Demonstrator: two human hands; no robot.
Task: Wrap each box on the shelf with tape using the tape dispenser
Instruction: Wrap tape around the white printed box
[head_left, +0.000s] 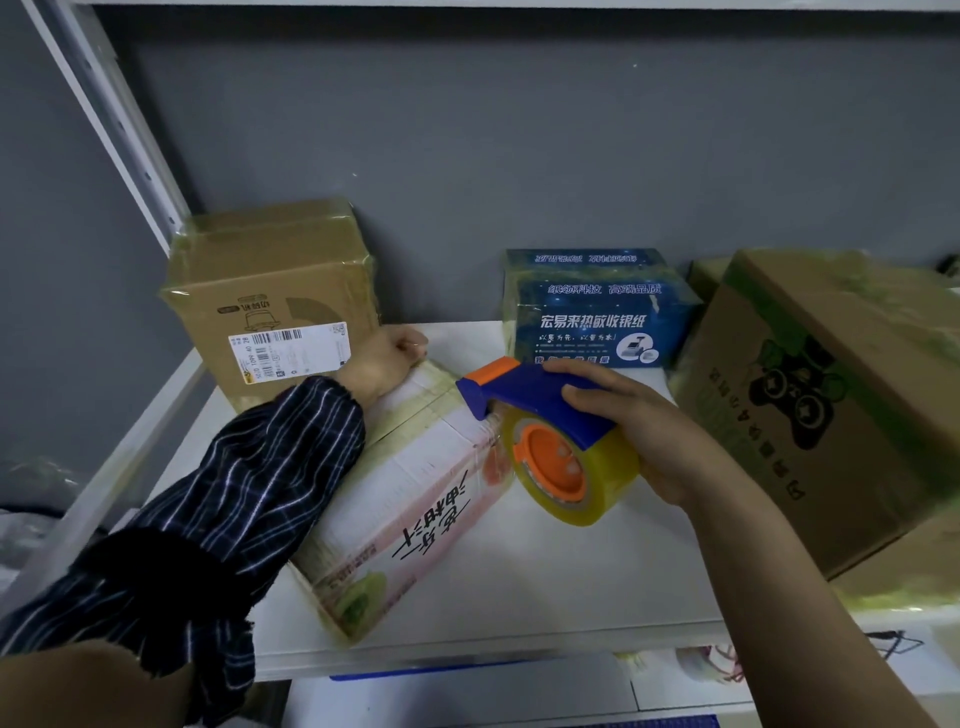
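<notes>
Tape dispenser (545, 410), gripped by its handle in my right hand (644, 436), meets the pink box (415, 499) just left of that hand, mid-wrap, while my left hand (387, 358) curls over its far end; next, I judge, draw tape across under tension

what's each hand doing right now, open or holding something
Left hand: fingers curled over the far end of the pink box, holding it.
Right hand: gripping the tape dispenser.
</notes>
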